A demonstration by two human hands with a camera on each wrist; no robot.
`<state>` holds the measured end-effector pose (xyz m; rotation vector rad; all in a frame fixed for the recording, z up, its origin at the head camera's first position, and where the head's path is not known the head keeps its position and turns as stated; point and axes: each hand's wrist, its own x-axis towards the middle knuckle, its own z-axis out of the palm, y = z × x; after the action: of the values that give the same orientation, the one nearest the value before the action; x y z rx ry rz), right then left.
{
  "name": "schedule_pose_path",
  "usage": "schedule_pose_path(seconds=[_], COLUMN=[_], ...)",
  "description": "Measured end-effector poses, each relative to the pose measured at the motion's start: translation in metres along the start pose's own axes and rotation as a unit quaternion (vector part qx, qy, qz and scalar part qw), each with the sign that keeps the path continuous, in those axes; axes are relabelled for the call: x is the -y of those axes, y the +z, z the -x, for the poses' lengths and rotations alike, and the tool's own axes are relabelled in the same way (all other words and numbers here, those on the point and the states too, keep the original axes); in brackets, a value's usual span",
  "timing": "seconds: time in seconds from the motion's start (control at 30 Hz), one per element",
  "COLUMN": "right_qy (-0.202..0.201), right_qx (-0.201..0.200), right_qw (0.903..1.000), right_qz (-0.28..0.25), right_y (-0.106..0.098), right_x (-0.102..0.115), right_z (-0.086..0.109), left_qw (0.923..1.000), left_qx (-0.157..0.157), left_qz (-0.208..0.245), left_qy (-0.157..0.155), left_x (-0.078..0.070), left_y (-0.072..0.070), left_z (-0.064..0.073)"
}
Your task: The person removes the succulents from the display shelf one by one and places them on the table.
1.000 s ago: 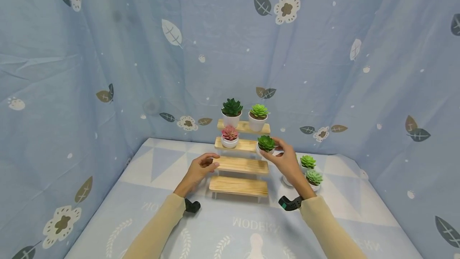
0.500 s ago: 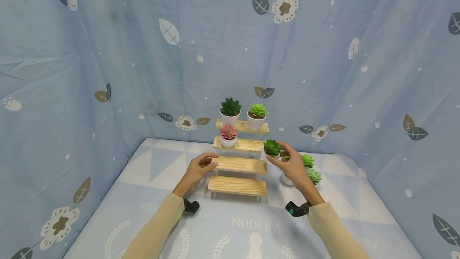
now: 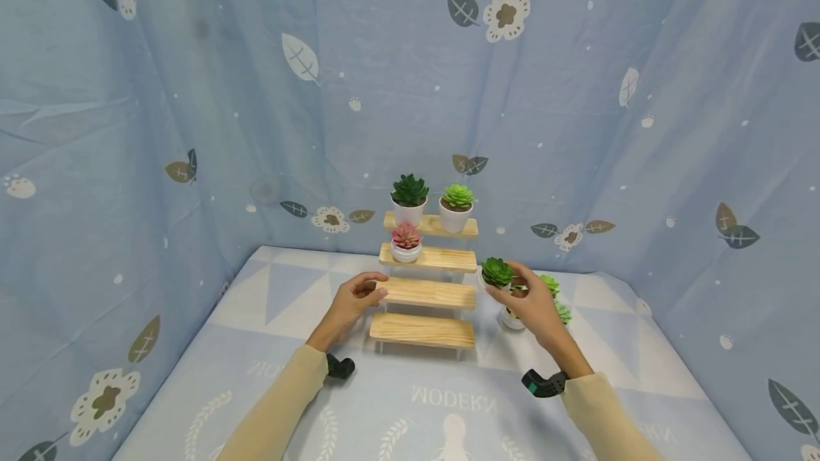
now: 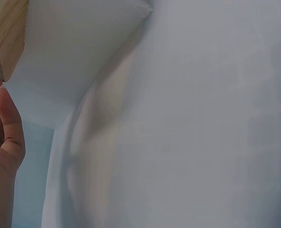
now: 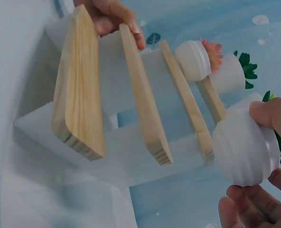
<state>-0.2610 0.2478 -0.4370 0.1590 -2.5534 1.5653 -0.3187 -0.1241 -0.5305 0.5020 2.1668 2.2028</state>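
My right hand (image 3: 532, 301) holds a small potted succulent (image 3: 496, 272) with dark green leaves, in the air right of the tiered wooden shelf stand (image 3: 423, 331). Seen from the right wrist, its ribbed white pot (image 5: 245, 147) sits between thumb and fingers, tilted in that view. My left hand (image 3: 351, 299) grips the left end of the second plank from the bottom (image 3: 430, 293), thumb and forefinger at its edge. On the plank above stands a pink succulent (image 3: 406, 240). The top plank bears a dark green succulent (image 3: 409, 198) and a bright green one (image 3: 456, 206).
More potted succulents stand on the table right of the stand, partly hidden behind my right hand; a pale green one (image 3: 563, 313) shows there. A patterned cloth (image 3: 307, 411) covers the table. Blue curtains (image 3: 384, 55) hang close behind and on both sides.
My right hand has carried the dark green succulent rightward and slightly down, away from the right end of the plank with the pink succulent. The left hand stays at the stand.
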Motion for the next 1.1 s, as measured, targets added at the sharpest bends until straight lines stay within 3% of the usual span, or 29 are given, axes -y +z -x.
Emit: schedule_pose_path(seconds=[1.1], right_qy=[0.059], right_qx=[-0.005], right_qw=[0.9977], right_qz=[0.033], right_y=[-0.017], right_x=[-0.041], right_z=[0.032], left_qw=[0.9999], left_qx=[0.013], left_qz=[0.009], left_qy=[0.0], left_x=[0.001], left_y=[-0.001], left_z=[-0.001])
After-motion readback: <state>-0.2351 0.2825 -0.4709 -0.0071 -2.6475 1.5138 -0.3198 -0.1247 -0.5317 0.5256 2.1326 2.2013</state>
